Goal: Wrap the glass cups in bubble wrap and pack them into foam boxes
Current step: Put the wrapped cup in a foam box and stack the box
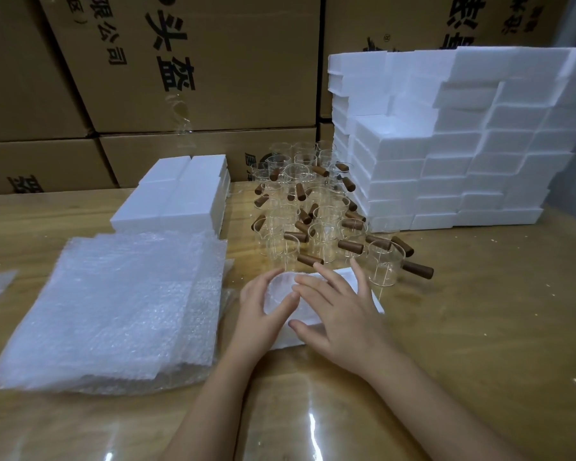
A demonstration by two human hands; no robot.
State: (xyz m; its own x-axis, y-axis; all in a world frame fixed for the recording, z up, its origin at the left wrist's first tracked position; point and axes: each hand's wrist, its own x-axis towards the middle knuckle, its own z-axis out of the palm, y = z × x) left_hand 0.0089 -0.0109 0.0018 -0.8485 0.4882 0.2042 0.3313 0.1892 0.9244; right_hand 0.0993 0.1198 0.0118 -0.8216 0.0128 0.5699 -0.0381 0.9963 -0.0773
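**Seating of Wrapped Cup in Foam Box: Findings and Handling Advice**

A wrapped cup (281,289) is found at the near middle of the table (479,321), lodged in the open foam box (366,287) that lies under both hands. The left hand (263,311) is curved round the bundle, thumb on the near side and fingers over the far rim, so the bundle is grasped. The right hand (341,316) is laid across bundle and box with fingers extended and spread; nothing is gripped by it. How deep the bundle sits cannot be told, as it is largely covered.

The step in hand is judged to be the seating of the bundle in its cavity. Pressure should be applied evenly from above with flat fingers, not at one edge, so that the glass is neither tilted nor wedged. The box should be steadied against the table meanwhile. Loose wrap ends should be tucked inside before the box is closed. The handle of the wrapped cup is not visible; it should be laid along the cavity, and no force used if resistance is felt.

Unwrapped glass cups (313,214) with brown side handles stand crowded just beyond the box, the nearest close to the right fingertips, so a sideways knock is a risk. Bubble wrap sheets (113,304) are stacked to the left. Spare foam boxes (463,154) are piled at the right rear.
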